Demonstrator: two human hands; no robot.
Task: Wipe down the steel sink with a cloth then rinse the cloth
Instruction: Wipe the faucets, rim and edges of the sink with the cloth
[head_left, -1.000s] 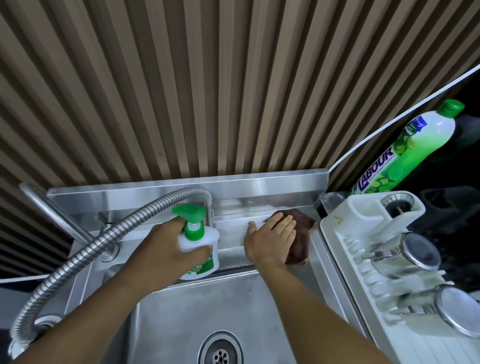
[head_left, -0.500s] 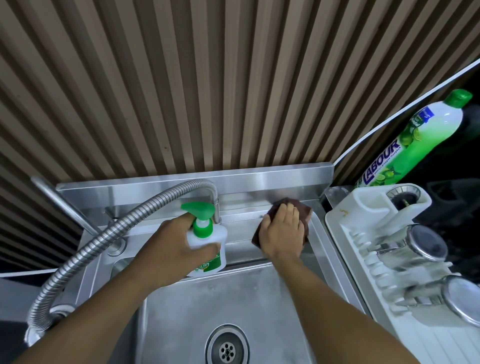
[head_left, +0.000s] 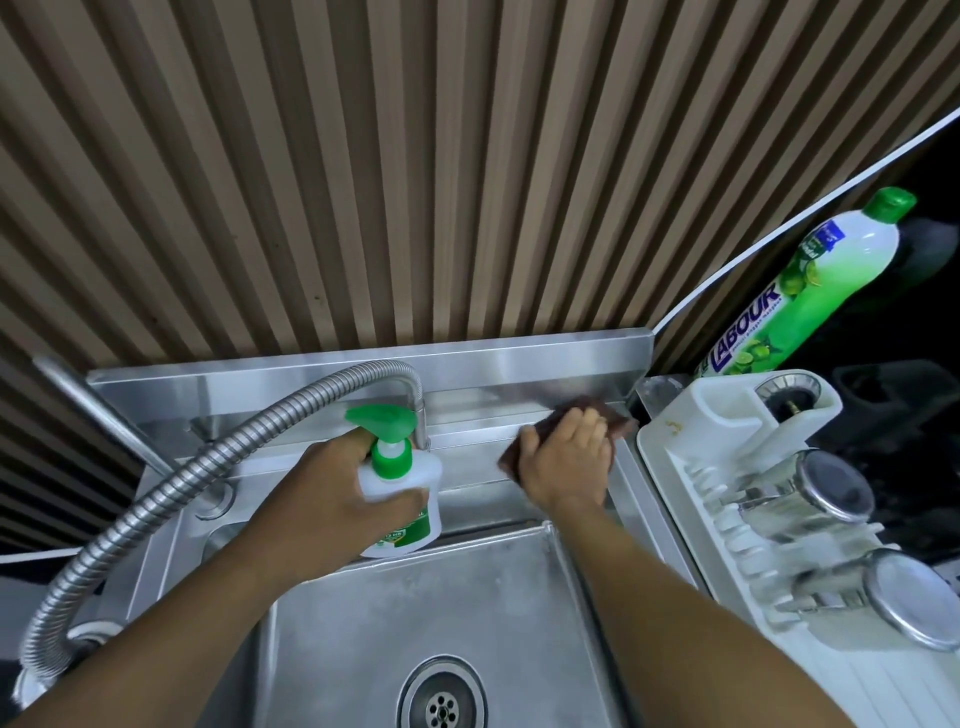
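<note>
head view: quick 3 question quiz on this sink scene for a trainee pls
1. True or false: the right hand presses a brown cloth on the back ledge of the sink.
2. What does the left hand hold? A) pump bottle B) plate C) knife
3. Fill in: the steel cups lie on the white ___ right of the sink.

Key: 1 true; 2 A; 3 rack

The sink basin (head_left: 467, 613) lies open around the drain (head_left: 442, 701). A metal hose (head_left: 156, 504) arches over the left ledge, a soap bottle (head_left: 402, 499) fills the ledge's middle, and the dish rack (head_left: 675, 457) crowds the right rim.
</note>
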